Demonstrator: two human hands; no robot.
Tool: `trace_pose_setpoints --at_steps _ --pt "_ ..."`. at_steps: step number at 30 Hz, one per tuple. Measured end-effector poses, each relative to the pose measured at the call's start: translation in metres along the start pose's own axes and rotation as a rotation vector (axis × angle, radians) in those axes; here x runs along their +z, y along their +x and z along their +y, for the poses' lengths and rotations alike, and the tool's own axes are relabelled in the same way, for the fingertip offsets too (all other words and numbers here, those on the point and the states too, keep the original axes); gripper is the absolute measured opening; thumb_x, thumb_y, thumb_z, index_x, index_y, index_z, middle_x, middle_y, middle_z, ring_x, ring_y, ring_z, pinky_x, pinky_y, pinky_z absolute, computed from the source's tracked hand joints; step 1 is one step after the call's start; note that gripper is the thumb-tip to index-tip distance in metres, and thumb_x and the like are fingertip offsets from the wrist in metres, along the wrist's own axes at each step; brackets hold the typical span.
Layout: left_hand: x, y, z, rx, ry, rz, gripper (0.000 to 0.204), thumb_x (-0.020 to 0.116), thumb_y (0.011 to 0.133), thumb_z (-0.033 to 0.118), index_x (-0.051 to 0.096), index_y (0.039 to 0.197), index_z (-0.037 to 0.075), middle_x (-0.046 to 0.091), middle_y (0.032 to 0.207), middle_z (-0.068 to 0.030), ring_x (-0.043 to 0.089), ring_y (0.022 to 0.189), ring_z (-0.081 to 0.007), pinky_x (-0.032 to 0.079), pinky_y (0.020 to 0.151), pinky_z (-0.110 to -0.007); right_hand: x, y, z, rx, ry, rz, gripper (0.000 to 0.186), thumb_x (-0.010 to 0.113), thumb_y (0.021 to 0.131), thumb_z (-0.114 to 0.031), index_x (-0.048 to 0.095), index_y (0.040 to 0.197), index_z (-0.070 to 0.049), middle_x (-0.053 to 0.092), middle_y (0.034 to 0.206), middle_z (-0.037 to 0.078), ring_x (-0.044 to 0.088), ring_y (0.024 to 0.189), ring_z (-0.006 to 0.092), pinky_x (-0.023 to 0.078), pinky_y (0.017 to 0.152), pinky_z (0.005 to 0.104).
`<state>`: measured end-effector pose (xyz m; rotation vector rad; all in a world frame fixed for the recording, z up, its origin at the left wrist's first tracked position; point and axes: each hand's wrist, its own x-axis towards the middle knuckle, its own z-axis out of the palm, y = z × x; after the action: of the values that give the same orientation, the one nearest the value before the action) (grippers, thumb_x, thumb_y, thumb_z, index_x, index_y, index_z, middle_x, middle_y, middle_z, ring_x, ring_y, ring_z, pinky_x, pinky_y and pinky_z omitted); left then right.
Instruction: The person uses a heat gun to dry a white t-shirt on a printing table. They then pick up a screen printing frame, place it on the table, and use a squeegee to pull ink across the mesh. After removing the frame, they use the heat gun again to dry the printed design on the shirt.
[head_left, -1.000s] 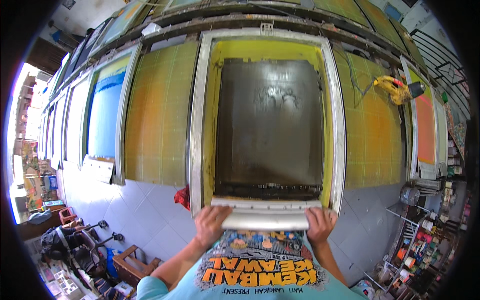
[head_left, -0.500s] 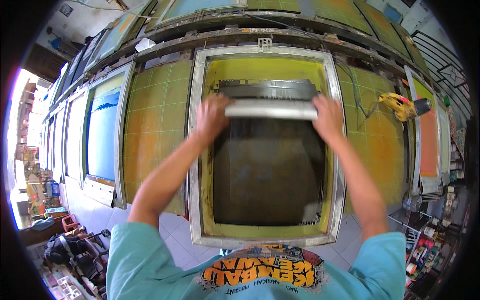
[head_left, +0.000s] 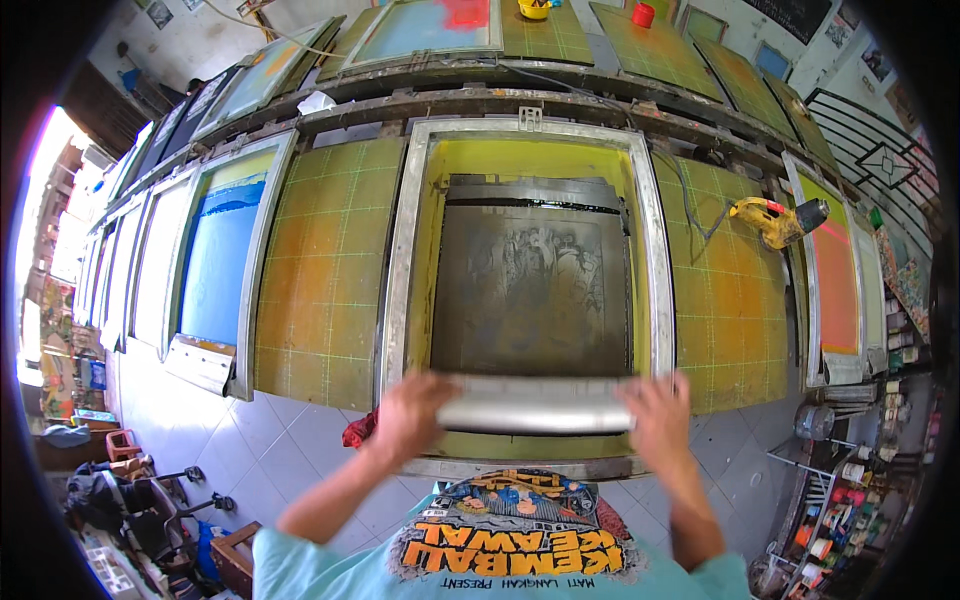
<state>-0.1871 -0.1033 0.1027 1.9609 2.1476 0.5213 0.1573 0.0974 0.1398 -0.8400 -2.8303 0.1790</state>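
Observation:
Before me lies a screen-printing frame (head_left: pixel 400 250) with silvery bars and a yellow-green mesh border. Black ink coats its middle, and a pale printed figure pattern (head_left: pixel 545 265) shows through there. A thicker strip of black ink crosses the far end. Across the near end of the mesh lies a wide metal squeegee (head_left: pixel 535 404). My left hand (head_left: pixel 412 412) is closed on its left end and my right hand (head_left: pixel 657 408) on its right end. Both hands are slightly blurred, and the squeegee's lower edge is hidden from above.
Printing boards (head_left: pixel 330 270) with green grid lines flank the frame. A yellow heat gun (head_left: pixel 770 222) with a cable rests on the right one. To the left stands a screen with blue ink (head_left: pixel 215 275); a screen with orange (head_left: pixel 836 270) is far right. A red cloth (head_left: pixel 358 430) hangs beside my left wrist.
Both hands have drawn the squeegee from the far end of the mesh toward my body. The figure pattern, covered in dark ink before, is now visible. My view has shifted slightly.

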Motion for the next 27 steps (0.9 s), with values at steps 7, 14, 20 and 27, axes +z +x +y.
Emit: trace_pose_setpoints --at_steps 7,14,20,27 --pt "0.048 -0.094 0.031 0.118 -0.037 0.139 0.080 0.086 0.055 0.013 0.073 0.134 0.015 0.071 0.120 -0.0021 0.064 0.111 -0.0254 0.052 0.094 -0.044 0.070 -0.118 -0.055 0.106 0.007 0.208 0.045 0.067 0.080 -0.006 0.077 0.124 -0.016 0.065 0.112 0.006 0.062 0.106 0.0277 0.042 0.104 0.0511" --pt "0.029 -0.097 0.021 -0.009 -0.233 0.150 0.071 0.084 0.087 0.043 0.063 0.145 0.009 0.066 0.124 -0.0110 0.059 0.116 -0.0305 0.048 0.099 -0.046 0.029 -0.109 -0.055 0.133 0.249 -0.017 0.074 0.065 0.069 -0.004 0.058 0.142 -0.006 0.056 0.127 0.017 0.054 0.122 0.0366 0.040 0.108 0.0543" --pt "0.060 -0.142 -0.048 -0.920 -0.490 0.273 0.056 0.063 0.106 0.044 0.069 0.121 -0.009 0.071 0.096 -0.0193 0.065 0.090 -0.0308 0.052 0.088 -0.042 0.049 -0.116 -0.001 0.916 0.380 0.087 0.069 0.057 0.101 -0.047 0.051 0.148 0.004 0.057 0.139 0.031 0.054 0.130 0.0475 0.040 0.114 0.0485" --pt "0.074 -0.125 -0.045 -0.978 -0.654 0.329 0.062 0.050 0.113 0.043 0.069 0.099 -0.014 0.063 0.073 -0.0063 0.055 0.077 -0.0140 0.049 0.072 -0.037 0.076 -0.098 0.038 1.133 0.640 0.128 0.090 0.046 0.106 -0.066 0.051 0.146 0.014 0.060 0.142 0.035 0.055 0.139 0.0425 0.040 0.117 0.0437"
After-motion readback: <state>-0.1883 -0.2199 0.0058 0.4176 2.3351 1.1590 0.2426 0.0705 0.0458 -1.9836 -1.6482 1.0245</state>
